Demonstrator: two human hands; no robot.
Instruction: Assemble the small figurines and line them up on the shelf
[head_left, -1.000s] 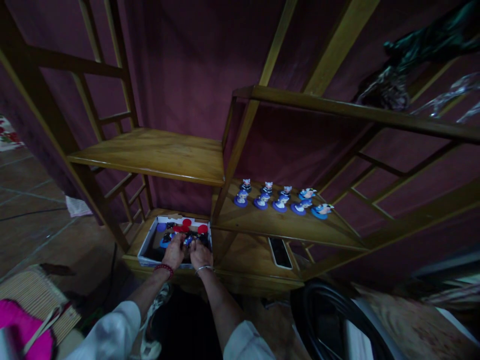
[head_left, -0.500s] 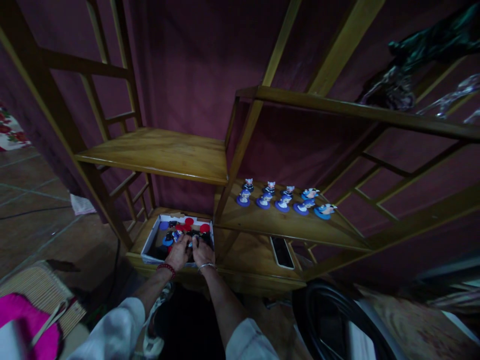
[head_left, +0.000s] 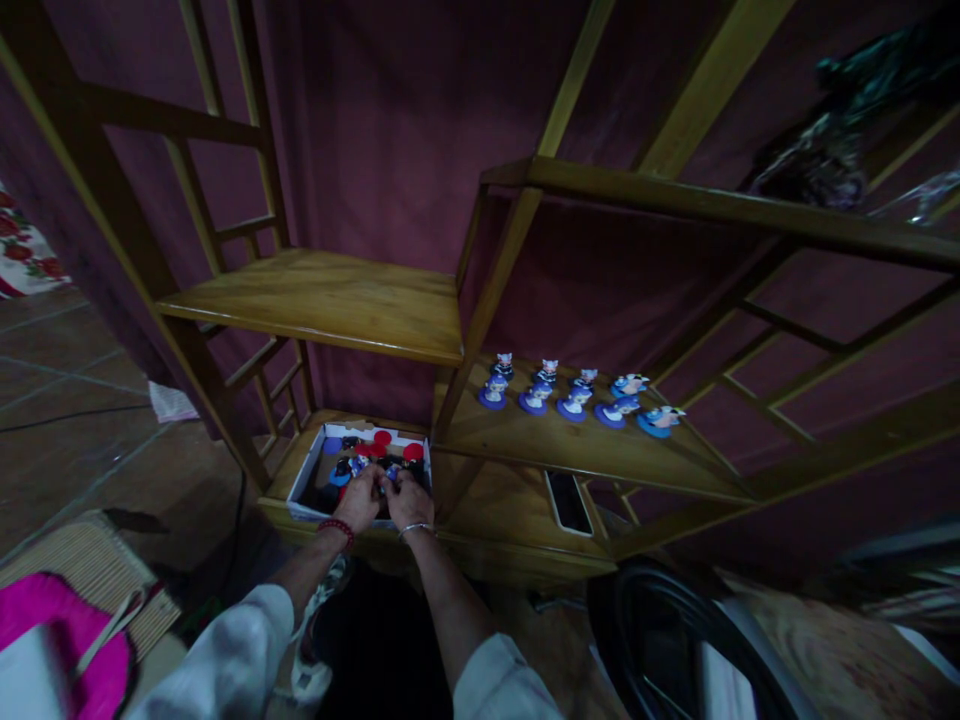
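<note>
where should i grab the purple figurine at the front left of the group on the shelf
Probably by its upper body, coming from the open front and pinching its two sides. The purple figurine stands upright on a wide, flat round base and is narrower above, while a dark-based figurine close behind leaves less room at the back of the shelf.

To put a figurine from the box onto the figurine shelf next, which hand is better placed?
Probably the right hand: both hands are at the box, but this one is nearer the figurine shelf; the left hand is farther away.
</note>
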